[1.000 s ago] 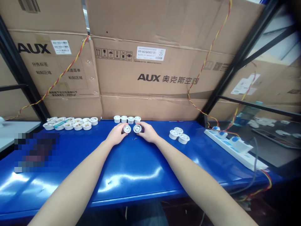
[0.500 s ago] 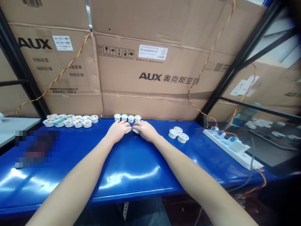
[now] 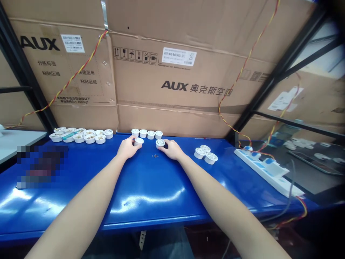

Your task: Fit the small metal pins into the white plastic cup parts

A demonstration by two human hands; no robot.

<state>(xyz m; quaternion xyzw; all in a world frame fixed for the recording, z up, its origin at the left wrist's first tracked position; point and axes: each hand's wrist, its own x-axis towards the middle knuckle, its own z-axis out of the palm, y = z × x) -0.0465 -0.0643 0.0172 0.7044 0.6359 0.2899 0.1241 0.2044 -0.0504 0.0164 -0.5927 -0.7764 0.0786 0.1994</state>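
Observation:
My left hand (image 3: pixel 128 148) grips a small round white cup (image 3: pixel 138 141) at its left side, near the back of the blue table. Opposite it, my right hand (image 3: pixel 172 149) has its fingers round another white cup (image 3: pixel 160 143). The two cups stand apart. Just behind them is a short row of similar white cups (image 3: pixel 151 135) along the cardboard. A few tiny dark pieces (image 3: pixel 155 156) lie on the table in front of the cups.
Several filled white cups (image 3: pixel 90 138) stand at the back left, a teal tool (image 3: pixel 70 134) across them. Three cups (image 3: pixel 210 158) sit on the right, near a white power strip (image 3: pixel 266 172). A blurred dark object (image 3: pixel 43 165) lies left. Cardboard backs the blue table (image 3: pixel 151 194).
My hands have moved apart, each with a cup that now shows clearly. The tiny pieces between them are easier to see. The view has shifted slightly.

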